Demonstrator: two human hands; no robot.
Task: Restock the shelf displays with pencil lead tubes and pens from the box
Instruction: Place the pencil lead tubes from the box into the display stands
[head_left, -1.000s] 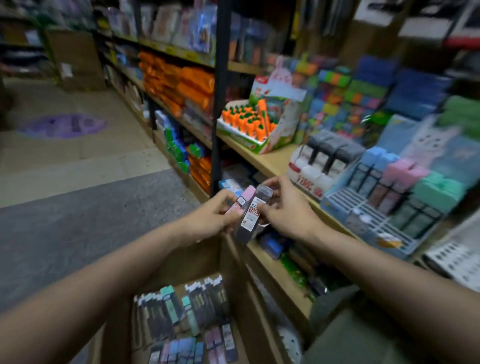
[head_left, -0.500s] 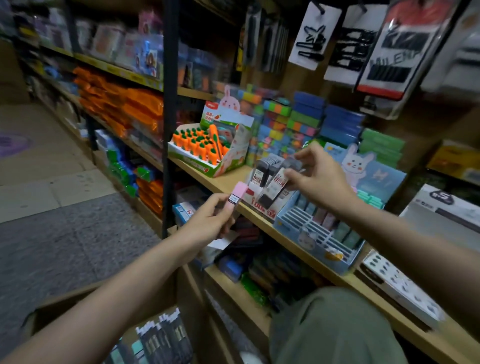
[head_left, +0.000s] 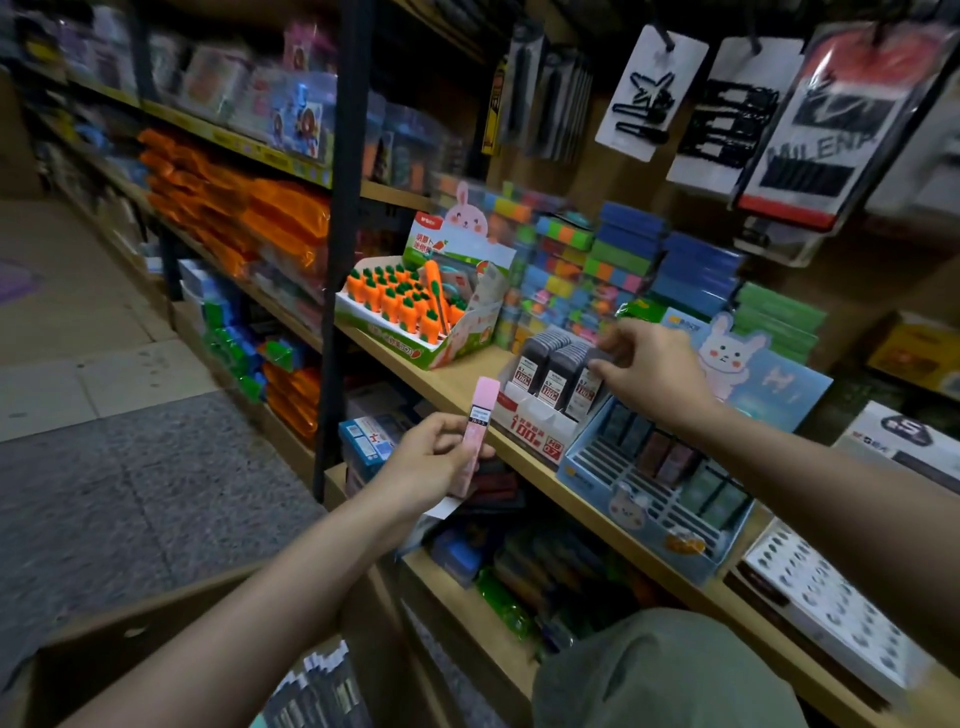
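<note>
On the wooden shelf, at about one o'clock, a dark lead tube is pinched by the right hand at the right end of the white display box, just left of the blue display tray. At six o'clock, a pink lead tube is gripped upright by the left hand, in front of the shelf edge. At seven o'clock, more tubes lie in the cardboard box.

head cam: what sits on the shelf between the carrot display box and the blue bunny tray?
The white display box of dark lead tubes stands between the carrot box and the blue bunny tray, head view. The right hand is at its tubes.
</note>
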